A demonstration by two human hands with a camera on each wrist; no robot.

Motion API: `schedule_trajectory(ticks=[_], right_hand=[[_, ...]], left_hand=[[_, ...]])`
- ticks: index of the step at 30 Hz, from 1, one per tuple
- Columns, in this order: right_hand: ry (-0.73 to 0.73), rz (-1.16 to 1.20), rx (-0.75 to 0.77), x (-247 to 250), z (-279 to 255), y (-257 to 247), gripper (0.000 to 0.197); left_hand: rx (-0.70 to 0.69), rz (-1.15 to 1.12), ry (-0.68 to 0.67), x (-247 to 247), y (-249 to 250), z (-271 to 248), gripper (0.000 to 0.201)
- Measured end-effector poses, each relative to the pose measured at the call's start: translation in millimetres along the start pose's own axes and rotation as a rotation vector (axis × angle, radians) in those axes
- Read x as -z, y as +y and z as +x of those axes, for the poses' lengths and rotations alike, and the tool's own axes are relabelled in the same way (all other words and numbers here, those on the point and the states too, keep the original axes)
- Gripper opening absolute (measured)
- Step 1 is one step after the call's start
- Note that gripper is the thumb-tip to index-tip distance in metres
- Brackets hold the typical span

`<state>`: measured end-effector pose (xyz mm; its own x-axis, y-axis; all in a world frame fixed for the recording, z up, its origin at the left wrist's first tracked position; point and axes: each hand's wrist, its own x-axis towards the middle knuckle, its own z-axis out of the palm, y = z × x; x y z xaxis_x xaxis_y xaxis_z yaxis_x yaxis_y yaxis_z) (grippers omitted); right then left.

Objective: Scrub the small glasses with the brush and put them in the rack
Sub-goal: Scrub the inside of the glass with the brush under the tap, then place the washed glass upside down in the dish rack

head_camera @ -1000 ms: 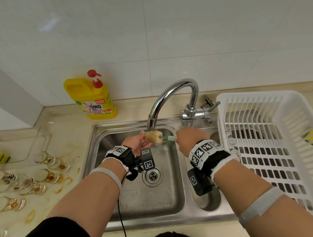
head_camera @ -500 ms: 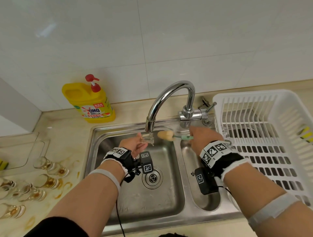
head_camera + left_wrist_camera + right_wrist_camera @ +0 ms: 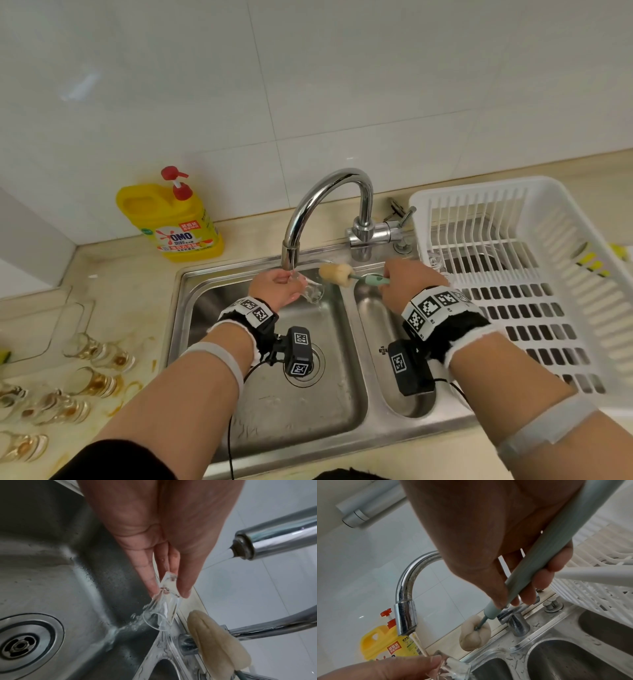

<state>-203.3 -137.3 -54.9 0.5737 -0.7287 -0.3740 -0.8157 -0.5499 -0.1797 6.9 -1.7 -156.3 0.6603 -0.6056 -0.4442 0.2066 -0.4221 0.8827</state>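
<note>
White tile backs a stained counter where dirty small glasses [image 3: 92,353] lie on their sides at far left. Over the sink [image 3: 260,411], the left hand [image 3: 274,287] pinches one glass [image 3: 313,291] by its base, mouth tipped down under the running tap [image 3: 291,253]. A second ago the brush [image 3: 337,274] was inside it; now the sponge head is out, just beside the rim, so scrubbing looks done and rinsing underway. The right hand [image 3: 407,284] curls around the brush handle. Beyond it, the rack [image 3: 548,308] waits.
</note>
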Motion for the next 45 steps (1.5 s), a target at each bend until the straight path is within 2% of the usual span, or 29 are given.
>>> schedule_trajectory(ticks=[2, 5, 9, 11, 14, 17, 19, 27, 31, 36, 40, 45], right_hand=[[-0.004, -0.007, -0.002, -2, -2, 1, 0.028], [0.003, 0.005, -0.008, -1, -7, 3, 0.025], [0.044, 0.079, -0.039, 7, -17, 12, 0.019], [0.082, 0.120, -0.061, 13, -24, 21, 0.023], [0.143, 0.175, -0.103, 23, -39, 41, 0.023], [0.215, 0.214, -0.161, 31, -57, 68, 0.015], [0.273, 0.228, -0.200, 35, -66, 89, 0.013], [0.357, 0.369, -0.257, 49, -86, 179, 0.016], [0.335, 0.377, -0.279, 55, -95, 224, 0.015], [0.211, 0.310, -0.289, 46, -95, 265, 0.020], [0.114, 0.332, -0.255, 34, -98, 288, 0.023], [0.128, 0.446, -0.164, 27, -95, 304, 0.020]], left_hand=[[-0.010, -0.002, 0.001, 0, 3, -5, 0.036], [-0.045, 0.023, 0.028, 1, 3, -13, 0.019], [-0.066, 0.127, 0.012, -2, -2, -23, 0.023], [-0.100, 0.192, -0.010, -11, -5, -28, 0.018], [-0.214, 0.366, -0.040, -30, -7, -32, 0.022], [-0.341, 0.609, -0.088, -54, 3, -44, 0.032], [-0.432, 0.690, -0.101, -70, 15, -54, 0.036], [-0.736, 0.578, -0.113, -155, 91, -113, 0.032], [-0.740, 0.665, -0.226, -221, 113, -133, 0.038], [-0.663, 1.093, -0.392, -292, 98, -140, 0.037], [-0.564, 1.389, -0.513, -320, 73, -142, 0.035], [-0.427, 1.572, -0.615, -338, 58, -141, 0.036]])
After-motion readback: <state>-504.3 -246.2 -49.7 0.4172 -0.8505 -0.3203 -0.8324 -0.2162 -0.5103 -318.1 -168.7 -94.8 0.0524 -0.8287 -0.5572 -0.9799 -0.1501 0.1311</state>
